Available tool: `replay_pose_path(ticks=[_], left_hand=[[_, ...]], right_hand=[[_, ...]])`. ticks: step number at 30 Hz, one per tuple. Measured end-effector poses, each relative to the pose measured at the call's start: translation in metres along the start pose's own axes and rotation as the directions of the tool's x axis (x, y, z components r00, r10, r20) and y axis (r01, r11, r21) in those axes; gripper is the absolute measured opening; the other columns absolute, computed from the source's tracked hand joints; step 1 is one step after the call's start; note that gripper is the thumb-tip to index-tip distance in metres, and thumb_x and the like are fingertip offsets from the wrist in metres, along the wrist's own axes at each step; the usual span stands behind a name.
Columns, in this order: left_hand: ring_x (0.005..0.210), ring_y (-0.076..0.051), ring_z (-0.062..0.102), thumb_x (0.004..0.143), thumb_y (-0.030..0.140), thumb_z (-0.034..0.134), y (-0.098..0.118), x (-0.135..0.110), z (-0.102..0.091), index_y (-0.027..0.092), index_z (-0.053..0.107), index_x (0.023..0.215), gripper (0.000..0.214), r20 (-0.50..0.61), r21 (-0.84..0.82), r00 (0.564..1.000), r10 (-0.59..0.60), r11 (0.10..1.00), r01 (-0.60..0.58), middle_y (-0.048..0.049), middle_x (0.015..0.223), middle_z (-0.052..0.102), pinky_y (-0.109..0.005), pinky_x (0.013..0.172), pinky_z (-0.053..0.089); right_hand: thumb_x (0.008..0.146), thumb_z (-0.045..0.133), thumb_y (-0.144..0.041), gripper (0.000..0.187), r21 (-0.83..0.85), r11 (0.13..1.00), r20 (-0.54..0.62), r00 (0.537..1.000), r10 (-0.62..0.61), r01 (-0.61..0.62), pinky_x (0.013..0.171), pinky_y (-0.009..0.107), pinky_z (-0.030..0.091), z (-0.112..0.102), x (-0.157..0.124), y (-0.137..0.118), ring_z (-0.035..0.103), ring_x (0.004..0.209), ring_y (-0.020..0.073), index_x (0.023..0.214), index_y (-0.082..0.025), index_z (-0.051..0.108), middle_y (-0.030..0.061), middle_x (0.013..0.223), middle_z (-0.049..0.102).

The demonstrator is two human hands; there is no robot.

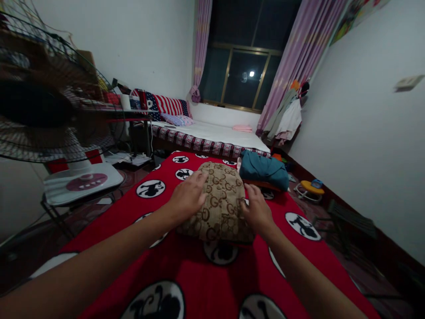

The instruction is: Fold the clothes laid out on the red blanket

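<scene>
We see the tan fabric bundle with brown letter print point(223, 197) lying near the middle of a red cloth cover with round white patches and black figures point(212, 283). Its top is rounded, and its near edge partly overlaps one of the patches. Our bare left hand point(188, 197) is open, its fingers stretched out and laid on the left side of the bundle. Our bare right hand point(259, 210) is at the opposite side, fingers loosely bent against the edge (we cannot tell whether the fingertips pinch any fabric). Both forearms reach in from the bottom of the view, well apart.

Just beyond the right hand, we find a folded teal fabric pile point(264, 170) on the same cover, with an orange layer showing beneath it. Farther off, a bed with a white top and a patterned side band point(215, 132) stands below a dark, gold-framed window point(247, 77). On it we make out a red, white and blue striped pillow point(171, 105) and a folded pink cloth point(242, 128). To our left, a large round fan with a wire cage point(33, 104) stands close by; to our right, a low round stool with a yellow seat point(308, 188) is near the wall.
</scene>
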State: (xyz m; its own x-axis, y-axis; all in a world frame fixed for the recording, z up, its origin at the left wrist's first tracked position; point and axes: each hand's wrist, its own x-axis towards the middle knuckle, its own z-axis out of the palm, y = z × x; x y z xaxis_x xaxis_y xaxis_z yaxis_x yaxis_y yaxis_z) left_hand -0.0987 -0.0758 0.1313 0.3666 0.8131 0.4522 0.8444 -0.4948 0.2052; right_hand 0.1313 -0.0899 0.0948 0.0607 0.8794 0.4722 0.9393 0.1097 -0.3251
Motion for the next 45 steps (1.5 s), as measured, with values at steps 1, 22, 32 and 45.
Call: replay_pose_path(ticks=[1, 22, 32, 45], left_hand=[[0.127, -0.023, 0.048, 0.088, 0.026, 0.047, 0.009, 0.015, 0.005, 0.016, 0.042, 0.140, 0.053, -0.016, -0.024, 0.999, 0.038, 0.999, -0.038, -0.0111, 0.142, 0.046, -0.034, 0.105, 0.040], [0.145, -0.026, 0.017, 0.092, 0.039, 0.036, -0.028, 0.096, 0.155, 0.024, 0.044, 0.142, 0.052, 0.042, -0.058, 0.931, -0.363, 0.929, 0.365, -0.0059, 0.156, 0.026, -0.050, 0.117, 0.010], [0.144, -0.032, 0.017, 0.090, 0.052, 0.039, -0.039, 0.097, 0.157, 0.027, 0.036, 0.146, 0.062, 0.023, -0.114, 0.840, -0.542, 0.833, 0.541, -0.0081, 0.158, 0.018, -0.051, 0.114, 0.018], [0.117, -0.037, 0.052, 0.091, 0.045, 0.043, -0.049, 0.094, 0.152, 0.010, 0.047, 0.132, 0.053, -0.109, -0.217, 0.667, -0.737, 0.672, 0.708, -0.0222, 0.121, 0.060, -0.049, 0.094, 0.040]], right_hand=[[0.079, 0.048, -0.020, 0.059, 0.014, 0.999, -0.063, 0.997, -0.048, 0.049, 0.105, 0.038, 0.038, -0.002, 0.016, -0.012, 0.044, 0.128, 0.0267, 0.137, -0.013, 0.046, 0.0149, 0.143, 0.042], [0.092, 0.039, -0.028, 0.045, 0.134, 0.984, 0.053, 0.993, 0.109, -0.116, 0.115, 0.043, 0.018, 0.135, 0.088, 0.011, 0.026, 0.141, 0.0219, 0.133, -0.016, 0.054, 0.0118, 0.151, 0.035], [0.093, 0.039, -0.042, 0.054, 0.034, 0.962, 0.151, 0.953, 0.263, -0.271, 0.112, 0.058, 0.010, 0.131, 0.087, 0.003, 0.013, 0.144, 0.0333, 0.144, -0.023, 0.041, 0.0096, 0.156, 0.024], [0.083, 0.051, -0.037, 0.063, 0.286, 0.774, -0.073, 0.792, 0.606, -0.565, 0.094, 0.045, 0.040, 0.133, 0.087, 0.021, 0.054, 0.116, 0.0361, 0.137, -0.007, 0.039, 0.0251, 0.127, 0.056]])
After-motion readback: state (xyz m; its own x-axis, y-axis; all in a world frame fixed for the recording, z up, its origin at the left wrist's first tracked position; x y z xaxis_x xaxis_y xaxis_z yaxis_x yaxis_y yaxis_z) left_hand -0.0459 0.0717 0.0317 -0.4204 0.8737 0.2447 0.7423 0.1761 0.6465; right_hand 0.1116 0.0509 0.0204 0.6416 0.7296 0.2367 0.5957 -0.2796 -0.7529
